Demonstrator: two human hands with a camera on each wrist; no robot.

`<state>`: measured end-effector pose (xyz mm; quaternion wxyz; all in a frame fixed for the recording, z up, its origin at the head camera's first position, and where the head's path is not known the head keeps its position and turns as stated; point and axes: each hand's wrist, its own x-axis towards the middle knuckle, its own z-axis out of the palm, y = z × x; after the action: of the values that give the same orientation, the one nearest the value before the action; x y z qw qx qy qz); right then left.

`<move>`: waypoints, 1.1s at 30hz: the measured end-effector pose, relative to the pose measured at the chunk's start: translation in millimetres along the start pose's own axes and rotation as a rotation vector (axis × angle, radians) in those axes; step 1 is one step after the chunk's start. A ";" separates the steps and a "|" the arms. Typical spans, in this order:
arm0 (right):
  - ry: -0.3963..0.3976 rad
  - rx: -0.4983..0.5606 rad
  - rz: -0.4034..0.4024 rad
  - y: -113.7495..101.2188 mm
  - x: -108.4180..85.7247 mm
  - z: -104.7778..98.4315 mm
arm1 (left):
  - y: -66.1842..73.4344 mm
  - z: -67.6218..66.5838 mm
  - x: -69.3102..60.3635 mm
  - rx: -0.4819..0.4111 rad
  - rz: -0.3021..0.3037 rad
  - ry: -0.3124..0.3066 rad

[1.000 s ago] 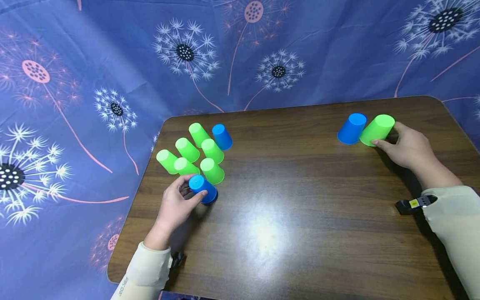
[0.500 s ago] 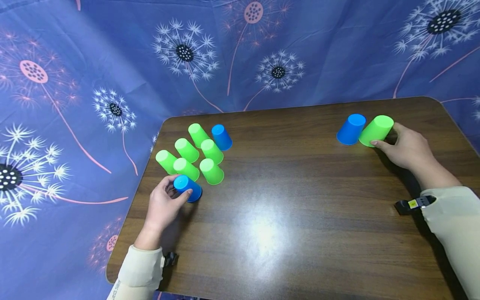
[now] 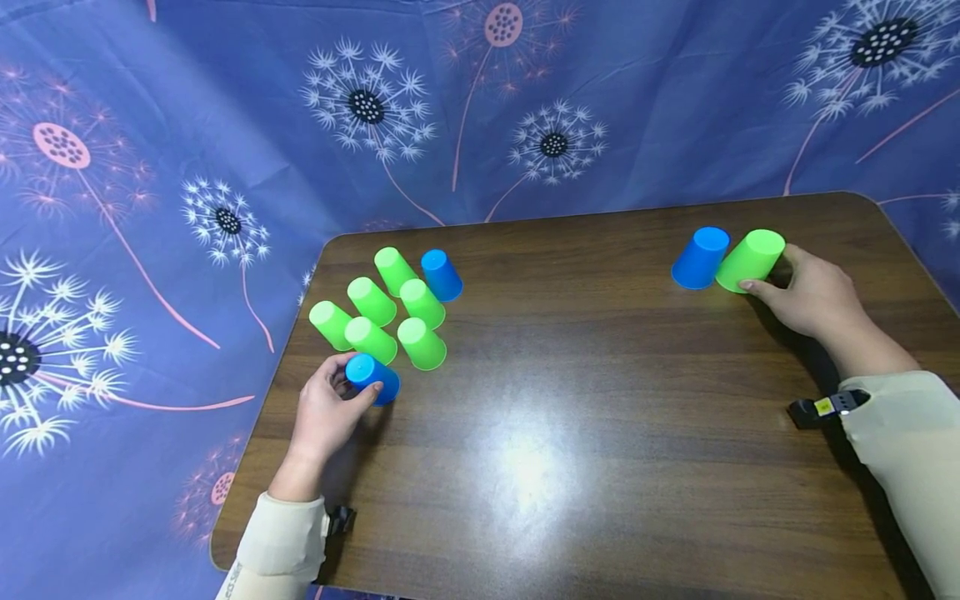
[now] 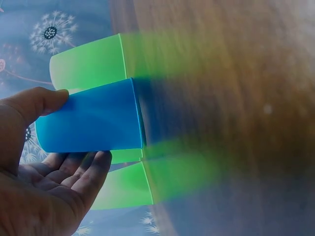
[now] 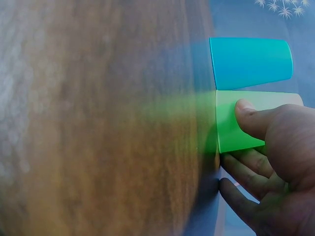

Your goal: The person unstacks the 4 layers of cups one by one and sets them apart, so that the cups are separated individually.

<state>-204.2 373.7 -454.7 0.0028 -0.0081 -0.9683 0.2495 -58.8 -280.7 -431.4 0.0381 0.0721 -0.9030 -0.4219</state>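
Note:
My left hand [image 3: 326,417] grips an upside-down blue cup [image 3: 373,382] by its sides, at the near end of a cluster of green cups. In the left wrist view the thumb lies on one side of the blue cup [image 4: 93,120] and the fingers on the other. Across the table, my right hand [image 3: 813,296] holds an upside-down green cup [image 3: 752,262] between thumb and fingers. Next to that cup, touching or nearly so, stands another blue cup [image 3: 701,258]. The right wrist view has the green cup [image 5: 229,123] with its rim on the table.
Several upside-down green cups [image 3: 422,344] stand in close rows at the left of the brown wooden table [image 3: 570,358]. A further blue cup [image 3: 442,276] stands behind them, near the back edge. A blue dandelion-print cloth [image 3: 637,100] hangs behind the table.
My left hand has moved left with the blue cup, closer in front of the green cups, and then stayed almost still. The right hand keeps its place on the green cup.

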 end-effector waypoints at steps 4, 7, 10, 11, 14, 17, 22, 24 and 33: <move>0.002 -0.001 -0.003 -0.1 0.1 0.4 | -0.1 0.8 0.2 -0.007 -0.002 -0.001; 0.003 -0.005 -0.005 0.7 -0.2 0.8 | 0.6 1.0 0.4 -0.005 -0.005 -0.004; 0.000 -0.003 -0.004 1.5 -0.5 1.0 | 2.8 -1.1 -0.7 0.004 -0.010 -0.004; -0.001 0.000 -0.002 1.7 -0.6 1.0 | 4.1 -2.4 -1.2 -0.001 -0.010 -0.002; -0.001 0.003 -0.001 2.0 -0.4 1.1 | 9.9 -7.5 -3.1 -0.044 -0.001 0.007; -0.001 0.004 -0.001 1.7 0.3 1.6 | 19.1 -13.4 -4.6 -0.056 0.041 0.053; 0.006 -0.005 0.000 2.2 0.0 1.2 | 46.8 -15.9 -2.8 -0.065 0.174 0.146; 0.009 -0.007 -0.001 2.4 -0.2 1.3 | 59.3 -13.1 -0.7 -0.097 0.228 0.154; 0.017 0.000 0.002 0.7 -0.1 3.0 | 107.8 18.5 14.7 -0.237 0.380 0.060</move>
<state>-204.2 372.8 -457.6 0.0106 -0.0112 -0.9682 0.2496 -86.3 -200.7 -360.3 0.1517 -0.0918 -0.8430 -0.5079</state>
